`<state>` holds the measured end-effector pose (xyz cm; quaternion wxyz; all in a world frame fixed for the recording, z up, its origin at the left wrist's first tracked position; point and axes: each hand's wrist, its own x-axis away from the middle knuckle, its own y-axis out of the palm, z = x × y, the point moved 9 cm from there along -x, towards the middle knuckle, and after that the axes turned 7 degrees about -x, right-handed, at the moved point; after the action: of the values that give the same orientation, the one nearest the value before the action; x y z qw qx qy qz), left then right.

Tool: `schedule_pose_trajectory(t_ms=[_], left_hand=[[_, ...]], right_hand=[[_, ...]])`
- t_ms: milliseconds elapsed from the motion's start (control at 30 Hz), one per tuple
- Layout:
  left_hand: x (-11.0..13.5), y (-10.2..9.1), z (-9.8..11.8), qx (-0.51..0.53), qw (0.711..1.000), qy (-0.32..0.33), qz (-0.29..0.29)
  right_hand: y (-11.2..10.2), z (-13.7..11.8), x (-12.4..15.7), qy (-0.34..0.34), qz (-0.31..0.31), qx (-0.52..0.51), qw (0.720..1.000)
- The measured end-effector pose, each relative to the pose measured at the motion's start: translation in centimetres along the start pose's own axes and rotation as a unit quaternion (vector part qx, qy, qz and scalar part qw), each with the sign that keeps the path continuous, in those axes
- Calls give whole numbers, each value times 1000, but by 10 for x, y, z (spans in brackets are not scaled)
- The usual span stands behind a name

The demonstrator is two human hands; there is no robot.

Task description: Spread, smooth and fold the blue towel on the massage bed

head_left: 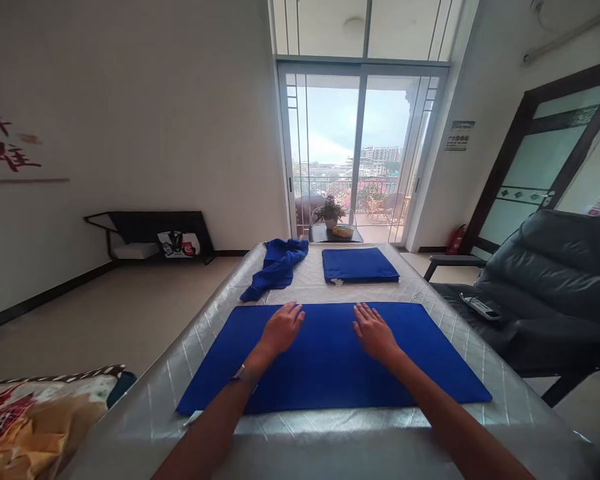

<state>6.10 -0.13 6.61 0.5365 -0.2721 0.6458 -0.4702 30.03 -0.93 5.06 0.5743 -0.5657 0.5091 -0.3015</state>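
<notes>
A blue rectangular cloth [325, 360] lies spread flat across the table in front of me. My left hand [281, 327] rests palm down on its left half near the far edge, fingers stretched out. On the right half, my right hand [373, 328] also lies flat with its fingers extended. Neither hand grips anything. Beyond the cloth sits a folded stack of blue cloth [360, 264] with a small white tag at its near edge. A crumpled blue cloth [279, 267] lies to the left of that stack.
The table has a silvery quilted cover [180, 380]. A dark padded armchair [555, 287] holding a remote-like device [480, 307] stands at the right. Fabric items [40, 427] lie at the lower left. A potted plant [331, 212] stands beyond the far end, before glass sliding doors [325, 133].
</notes>
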Motion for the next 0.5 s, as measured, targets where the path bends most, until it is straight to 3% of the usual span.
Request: schedule_pose_trajectory(t_ms=[100,200,333,433,500], left_hand=[[3,33,85,25,992,101,-65],[12,54,119,35,990,104,-90],[19,57,103,25,990,71,-117],[27,53,62,5,988,26,-151],[39,49,22,-20,985,-14,-170]], right_hand=[[40,-51,-1,-26,-88,-43,995],[60,-67,2,-46,-113,-55,991],[56,-64,4,-34,-100,-75,992],[50,-50,8,-1,-108,-91,990],[48,-30,15,17,-116,-88,989]])
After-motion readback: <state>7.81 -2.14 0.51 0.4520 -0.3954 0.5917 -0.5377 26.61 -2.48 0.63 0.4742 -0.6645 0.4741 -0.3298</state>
